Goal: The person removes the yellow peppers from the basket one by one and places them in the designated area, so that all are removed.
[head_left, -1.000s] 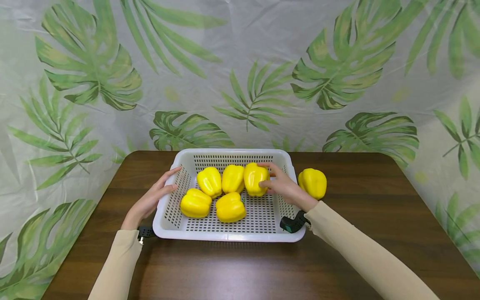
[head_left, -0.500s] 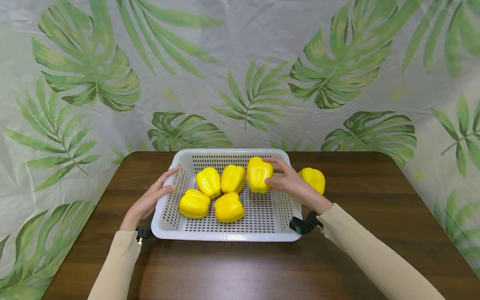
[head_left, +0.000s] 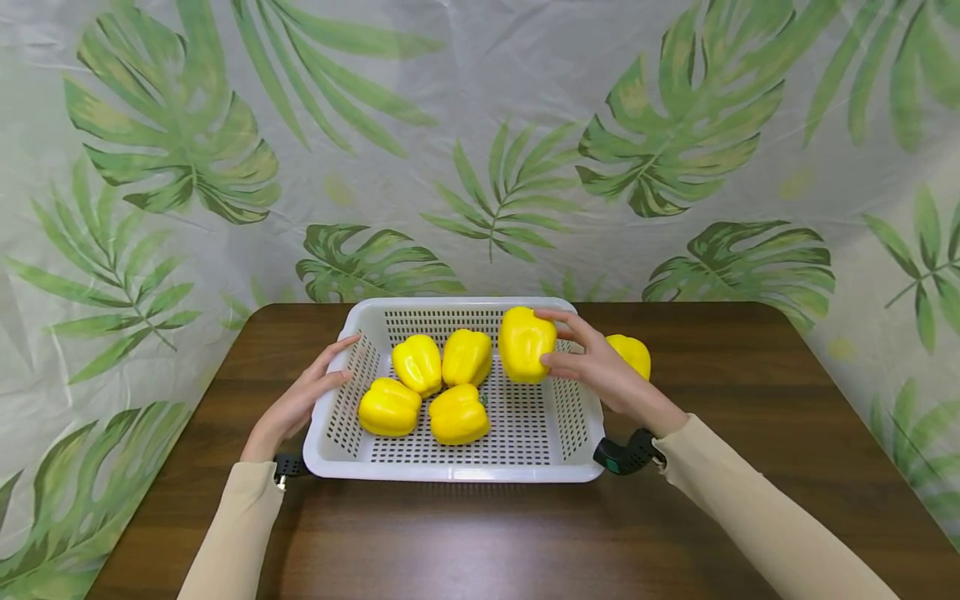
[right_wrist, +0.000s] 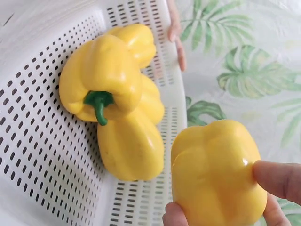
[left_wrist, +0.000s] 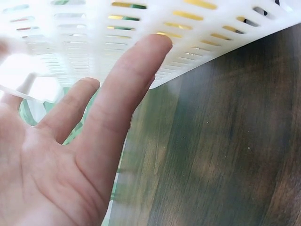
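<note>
My right hand (head_left: 600, 371) holds a yellow bell pepper (head_left: 528, 344), its thumb and fingers spread around the right side. This pepper hangs above the right part of a white plastic basket (head_left: 450, 472) with slotted walls. Beneath and to the left, several more yellow bell peppers (head_left: 459, 414) lie on the basket floor; the right wrist view shows a green stem (right_wrist: 99, 103) on one. At the basket's left side, my left hand (head_left: 296, 404) rests with fingertips at the rim. In the left wrist view its thumb (left_wrist: 134, 80) lies straight along the outer wall.
Another yellow bell pepper (head_left: 632, 354) sits on the brown wooden table (head_left: 480, 542), right of the basket and partly behind my right hand. A leaf-patterned cloth (head_left: 517, 150) hangs behind the table.
My right hand has lifted its bell pepper from beside the others in the basket and moved it up and right. The left hand has stayed at the basket's left side.
</note>
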